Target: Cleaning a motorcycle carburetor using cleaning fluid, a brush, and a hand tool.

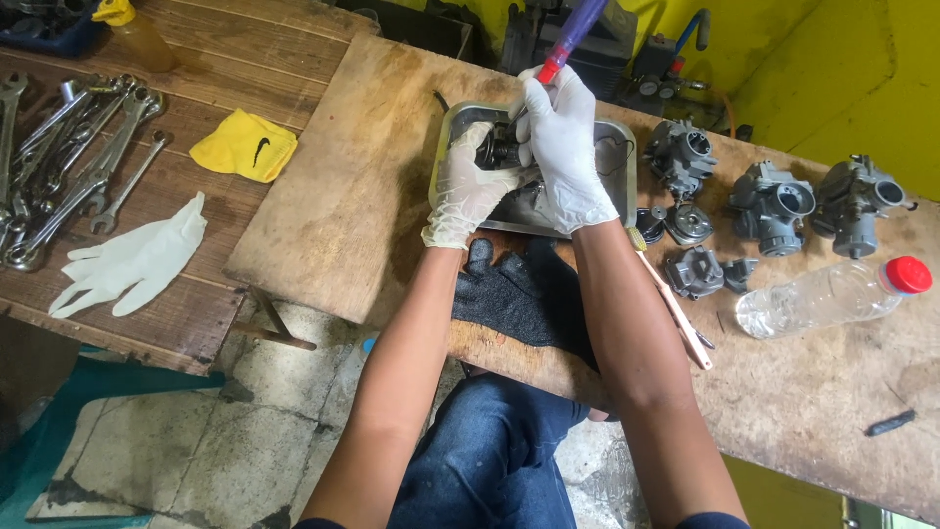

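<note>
My counter (372,196) is a bare plywood sheet with a dark plank top to its left. Upper centre: metal tray (617,147). Below it, a black glove (519,294) at the near edge. Right of tray: three grey carburetors (774,206) in a row, small carburetor parts (695,269) just below, a clear plastic bottle (822,294) lying on its side. Left planks: wrenches (69,157), yellow cloth (245,145), white glove (132,260).

Thin white rubber gloves cover the left hand (468,186) and right hand (566,147). The screwdriver handle (578,29) is translucent purple plastic; the tray (617,147) dull metal; the board (343,196) rough, stained wood.
</note>
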